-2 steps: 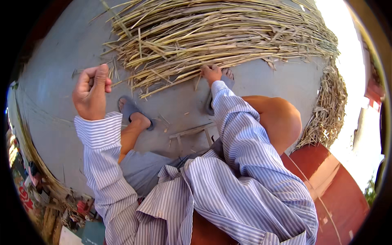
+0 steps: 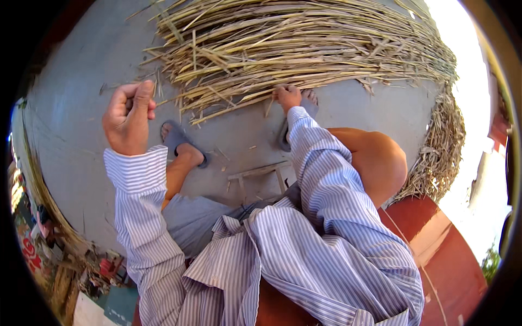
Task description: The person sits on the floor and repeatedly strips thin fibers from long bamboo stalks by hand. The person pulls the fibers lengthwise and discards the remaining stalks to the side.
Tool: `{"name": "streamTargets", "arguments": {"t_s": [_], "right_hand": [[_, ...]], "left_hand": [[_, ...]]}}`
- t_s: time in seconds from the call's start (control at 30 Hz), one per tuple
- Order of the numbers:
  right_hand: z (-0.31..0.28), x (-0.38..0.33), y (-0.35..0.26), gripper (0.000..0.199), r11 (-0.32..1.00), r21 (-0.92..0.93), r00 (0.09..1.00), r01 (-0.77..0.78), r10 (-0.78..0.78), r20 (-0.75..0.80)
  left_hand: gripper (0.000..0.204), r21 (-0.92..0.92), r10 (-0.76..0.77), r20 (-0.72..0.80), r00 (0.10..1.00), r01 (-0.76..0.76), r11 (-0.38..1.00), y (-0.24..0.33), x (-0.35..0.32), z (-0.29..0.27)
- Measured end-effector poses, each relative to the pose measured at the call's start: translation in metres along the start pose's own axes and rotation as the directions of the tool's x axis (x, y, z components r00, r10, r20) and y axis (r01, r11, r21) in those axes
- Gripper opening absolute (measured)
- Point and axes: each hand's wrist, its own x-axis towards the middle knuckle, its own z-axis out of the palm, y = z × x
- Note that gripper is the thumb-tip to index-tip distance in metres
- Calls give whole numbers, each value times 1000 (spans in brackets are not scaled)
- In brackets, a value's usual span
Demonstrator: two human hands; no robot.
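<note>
A broad layer of dry, straw-coloured stalks (image 2: 304, 51) lies across the ground in front of me. Off its left end, my left hand (image 2: 128, 120) is raised with the fingers curled in and the thumb pressed against them. One stalk's tip reaches close to those fingertips, but whatever they hold is too small to make out. My right hand (image 2: 288, 96) is at the near edge of the layer, fingers pinched on a dry stalk there. A short bit of stalk hangs just below its fingers.
My sandalled feet stand on the grey floor (image 2: 92, 179), close to the stalks. Between my legs is a low wooden frame (image 2: 258, 173). More dry stalks (image 2: 437, 146) are heaped at the right, beside a red surface (image 2: 451, 250). Mixed clutter (image 2: 106, 271) lies at the lower left.
The whole view has shifted slightly, with the scene moving a little right and up. Both hands keep nearly the same pose and place against the stalks.
</note>
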Motion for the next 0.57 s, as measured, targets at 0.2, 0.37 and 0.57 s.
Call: {"name": "streamTargets", "arguments": {"t_s": [0.2, 0.37, 0.57], "right_hand": [[38, -56, 16, 30, 911, -412, 937, -9, 152, 314], [60, -76, 57, 27, 642, -620, 767, 452, 74, 637], [72, -78, 66, 33, 547, -618, 668, 564, 137, 731]], "left_hand": [[27, 289, 226, -215, 950, -159, 944, 12, -10, -57], [27, 115, 146, -507, 849, -102, 988, -19, -35, -153], [24, 312, -26, -628, 778, 283, 907, -181, -163, -242]]}}
